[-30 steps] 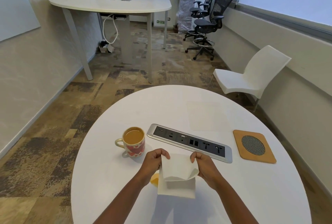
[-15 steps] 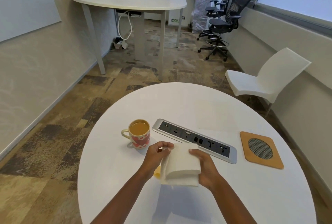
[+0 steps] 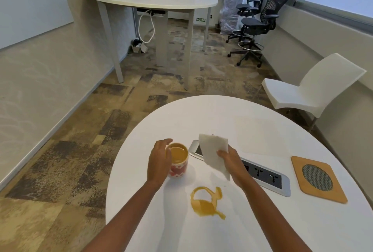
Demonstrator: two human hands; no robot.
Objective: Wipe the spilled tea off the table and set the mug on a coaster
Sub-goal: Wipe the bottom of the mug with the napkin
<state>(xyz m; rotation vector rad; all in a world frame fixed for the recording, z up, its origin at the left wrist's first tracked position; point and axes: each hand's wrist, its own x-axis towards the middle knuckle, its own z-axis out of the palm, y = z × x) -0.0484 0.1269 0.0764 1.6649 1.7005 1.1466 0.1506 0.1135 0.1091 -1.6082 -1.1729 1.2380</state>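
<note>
Here, left fingers (image 3: 163, 144) curl round the mug (image 3: 179, 168); right fingers (image 3: 222, 153) pinch the napkin (image 3: 213, 150), raised beyond the spill (image 3: 203, 205).

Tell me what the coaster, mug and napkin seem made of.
Coaster: likely wood or bamboo, matt tan, with a grey mesh-like round inset. Mug: probably glazed ceramic, smooth, red pattern on a pale wall. Napkin: apparently soft white paper, matt, folded, pinched by the right hand.

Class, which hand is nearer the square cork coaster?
Right. The right hand holds a white napkin left of the coaster; the left hand is farther left, at the patterned mug.
</note>
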